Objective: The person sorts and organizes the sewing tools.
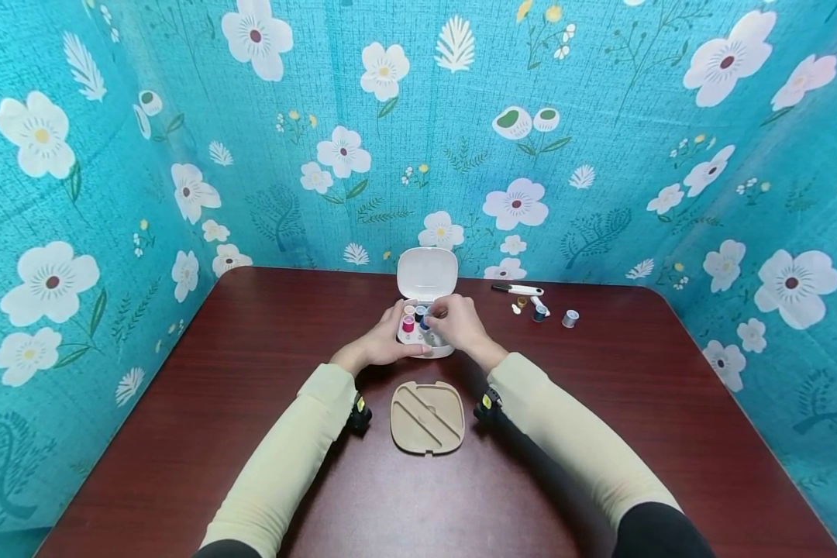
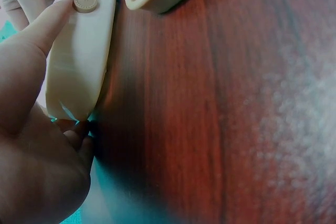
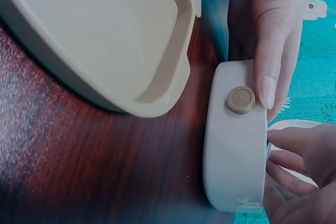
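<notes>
White box point(image 1: 441, 352), lid up, ctr frame on the surface point(image 1: 265, 341). L to R I see: L hand point(image 1: 380, 342) gripping its left side, thumb along front; pink spool point(image 1: 408, 325) inside; R hand point(image 1: 462, 322) pinching a blue spool point(image 1: 425, 324) at box; gray spool point(image 1: 570, 318), right of ctr.

On the dark red wood-grained table point(image 1: 432, 500), an open white case point(image 1: 428, 275) was set beyond a beige tray point(image 1: 415, 434); two spools point(image 1: 570, 318) and a black-and-white tool point(image 1: 523, 290) were laid rightward.
</notes>
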Available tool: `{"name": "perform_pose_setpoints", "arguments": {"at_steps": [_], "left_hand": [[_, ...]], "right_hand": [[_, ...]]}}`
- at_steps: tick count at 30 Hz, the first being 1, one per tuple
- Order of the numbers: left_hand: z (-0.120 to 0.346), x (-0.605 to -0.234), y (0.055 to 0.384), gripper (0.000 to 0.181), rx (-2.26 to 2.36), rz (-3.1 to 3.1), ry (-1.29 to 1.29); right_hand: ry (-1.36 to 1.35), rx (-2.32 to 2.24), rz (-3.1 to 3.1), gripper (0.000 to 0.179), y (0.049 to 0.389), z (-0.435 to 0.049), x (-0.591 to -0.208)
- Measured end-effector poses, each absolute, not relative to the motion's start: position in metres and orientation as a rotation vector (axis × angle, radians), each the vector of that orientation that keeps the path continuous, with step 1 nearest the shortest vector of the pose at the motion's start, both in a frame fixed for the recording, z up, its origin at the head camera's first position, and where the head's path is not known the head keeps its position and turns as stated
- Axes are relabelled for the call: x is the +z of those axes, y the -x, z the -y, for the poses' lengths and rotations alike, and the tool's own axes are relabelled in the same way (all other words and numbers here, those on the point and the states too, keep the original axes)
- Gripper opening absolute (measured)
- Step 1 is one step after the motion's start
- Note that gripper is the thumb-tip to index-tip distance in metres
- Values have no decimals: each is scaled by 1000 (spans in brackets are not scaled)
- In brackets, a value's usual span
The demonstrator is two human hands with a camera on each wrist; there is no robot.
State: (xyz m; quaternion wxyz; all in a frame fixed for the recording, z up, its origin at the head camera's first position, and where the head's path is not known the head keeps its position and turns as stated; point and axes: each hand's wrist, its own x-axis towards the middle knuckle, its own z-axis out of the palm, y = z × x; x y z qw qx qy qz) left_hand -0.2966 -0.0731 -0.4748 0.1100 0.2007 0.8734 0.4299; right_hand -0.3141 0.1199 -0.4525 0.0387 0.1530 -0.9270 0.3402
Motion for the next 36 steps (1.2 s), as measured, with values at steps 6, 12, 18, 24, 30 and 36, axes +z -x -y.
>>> {"name": "perform_pose_setpoints", "arguments": {"at_steps": [6, 12, 18, 24, 30, 36], "left_hand": [[73, -475, 298, 98, 1278, -2559, -630], [73, -475, 297, 95, 1294, -2550, -654], [73, -474, 297, 96, 1291, -2553, -648], [74, -474, 296, 96, 1300, -2541, -643], [74, -474, 296, 95, 1300, -2543, -660], [73, -474, 296, 96, 1296, -2550, -645]], "right_hand": [[-501, 988, 2844, 10, 315, -117, -453], [-488, 949, 2874, 11, 315, -114, -454], [-490, 950, 2888, 12, 315, -111, -454], [-485, 946, 2892, 13, 315, -109, -455], [-486, 937, 2887, 13, 315, -108, -456], [-501, 896, 2876, 8, 315, -106, -455]]}}
